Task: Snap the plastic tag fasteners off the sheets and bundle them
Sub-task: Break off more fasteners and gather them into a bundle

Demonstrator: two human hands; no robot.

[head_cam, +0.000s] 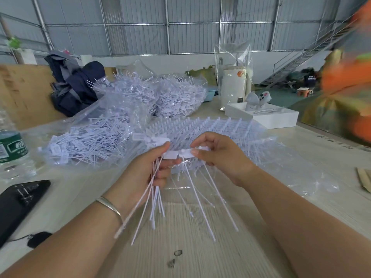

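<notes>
Two bare hands work low over a pale desk [200, 247]; heaps of loose white fasteners [88, 141] in clear plastic spread across its left and middle, probably the finished pile kept within reach; farther back, more bagged heaps [176, 97]; a sheet of fasteners [210, 125], tags in rows, lies just beyond the hands, presumably next in line. Left hand [148, 169] grips a small bundle [154, 201], fingers curled round the stems so the tails fan down toward the desk and stay collected. Right hand [218, 155] pinches one white tag [188, 153] between thumb and fingertips, its end touching the bundle's heads; judged a fresh piece being added. Water bottle [12, 149] at left edge, cut off; dark phone [18, 199] partly out of view; white box [267, 115] beyond. Orange blur at right unreadable; whether the pinched tag is already free of any sheet cannot be told; count in the bundle unclear.
</notes>
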